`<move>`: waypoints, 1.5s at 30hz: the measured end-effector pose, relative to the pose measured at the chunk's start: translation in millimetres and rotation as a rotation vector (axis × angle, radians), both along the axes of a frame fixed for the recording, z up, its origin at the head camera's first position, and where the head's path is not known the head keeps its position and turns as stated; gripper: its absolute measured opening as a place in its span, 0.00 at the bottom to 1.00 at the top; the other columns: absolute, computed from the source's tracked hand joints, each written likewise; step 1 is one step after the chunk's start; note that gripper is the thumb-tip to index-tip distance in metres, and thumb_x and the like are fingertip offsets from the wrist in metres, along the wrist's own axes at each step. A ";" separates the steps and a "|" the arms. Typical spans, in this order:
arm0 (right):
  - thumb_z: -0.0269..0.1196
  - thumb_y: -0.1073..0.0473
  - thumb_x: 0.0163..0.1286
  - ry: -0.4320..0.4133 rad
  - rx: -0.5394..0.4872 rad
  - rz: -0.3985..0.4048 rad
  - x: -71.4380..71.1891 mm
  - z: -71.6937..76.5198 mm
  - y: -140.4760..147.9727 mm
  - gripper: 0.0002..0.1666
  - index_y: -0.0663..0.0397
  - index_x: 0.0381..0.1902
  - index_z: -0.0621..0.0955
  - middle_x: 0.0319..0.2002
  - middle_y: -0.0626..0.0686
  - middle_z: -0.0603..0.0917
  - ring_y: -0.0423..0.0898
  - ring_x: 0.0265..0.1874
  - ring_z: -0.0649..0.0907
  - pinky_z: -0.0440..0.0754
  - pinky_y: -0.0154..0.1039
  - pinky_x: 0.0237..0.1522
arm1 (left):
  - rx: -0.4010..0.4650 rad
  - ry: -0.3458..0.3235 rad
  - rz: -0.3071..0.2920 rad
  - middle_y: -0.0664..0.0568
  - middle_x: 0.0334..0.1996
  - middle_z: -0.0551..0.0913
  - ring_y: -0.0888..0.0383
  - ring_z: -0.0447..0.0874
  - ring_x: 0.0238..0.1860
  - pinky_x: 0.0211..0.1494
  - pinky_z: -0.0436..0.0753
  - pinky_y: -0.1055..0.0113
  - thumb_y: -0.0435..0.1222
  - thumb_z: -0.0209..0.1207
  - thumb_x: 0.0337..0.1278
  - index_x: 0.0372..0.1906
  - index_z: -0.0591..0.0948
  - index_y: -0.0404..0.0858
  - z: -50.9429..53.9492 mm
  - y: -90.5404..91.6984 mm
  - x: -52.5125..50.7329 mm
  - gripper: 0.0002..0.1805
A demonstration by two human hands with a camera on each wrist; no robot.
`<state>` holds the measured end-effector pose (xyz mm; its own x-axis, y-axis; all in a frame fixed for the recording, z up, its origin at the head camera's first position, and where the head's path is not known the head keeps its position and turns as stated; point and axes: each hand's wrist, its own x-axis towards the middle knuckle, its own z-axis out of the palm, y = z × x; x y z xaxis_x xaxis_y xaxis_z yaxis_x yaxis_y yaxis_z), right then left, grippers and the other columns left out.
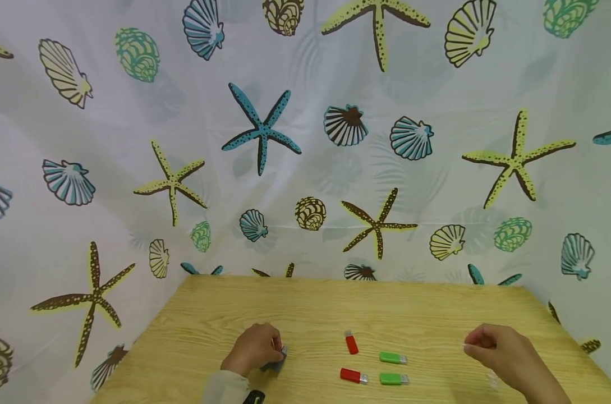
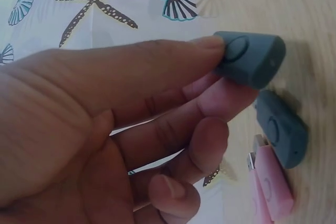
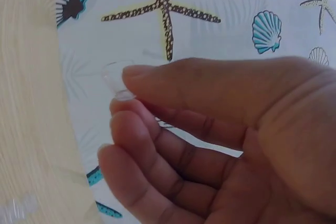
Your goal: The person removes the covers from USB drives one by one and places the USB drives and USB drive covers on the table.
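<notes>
My left hand (image 1: 255, 349) is over the left part of the wooden table. In the left wrist view its thumb and fingers pinch a dark grey-blue USB stick (image 2: 251, 59). Another dark stick (image 2: 282, 129) lies below it, beside two pink sticks (image 2: 273, 182). Over on the right, my right hand (image 1: 509, 359) pinches a small clear cap (image 3: 119, 81) between thumb and forefinger. More clear pieces (image 3: 20, 209) lie on the table near that hand; their exact shape is blurred.
Between the hands, two red USB sticks (image 1: 352, 343) and two green ones (image 1: 393, 358) lie on the table (image 1: 305, 303). A white curtain (image 1: 305, 168) printed with shells and starfish stands behind the table and along its sides.
</notes>
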<state>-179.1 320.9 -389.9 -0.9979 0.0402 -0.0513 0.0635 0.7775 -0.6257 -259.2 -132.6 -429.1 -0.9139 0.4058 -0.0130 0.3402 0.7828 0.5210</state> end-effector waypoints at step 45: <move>0.61 0.68 0.62 -0.303 -0.305 0.036 10.9 -57.4 52.5 0.14 0.55 0.18 0.75 0.14 0.45 0.68 0.38 0.15 0.66 0.68 0.35 0.23 | -0.141 0.099 0.089 0.58 0.19 0.76 0.62 0.72 0.20 0.23 0.75 0.65 0.33 0.72 0.44 0.19 0.77 0.43 -20.0 12.4 -2.2 0.13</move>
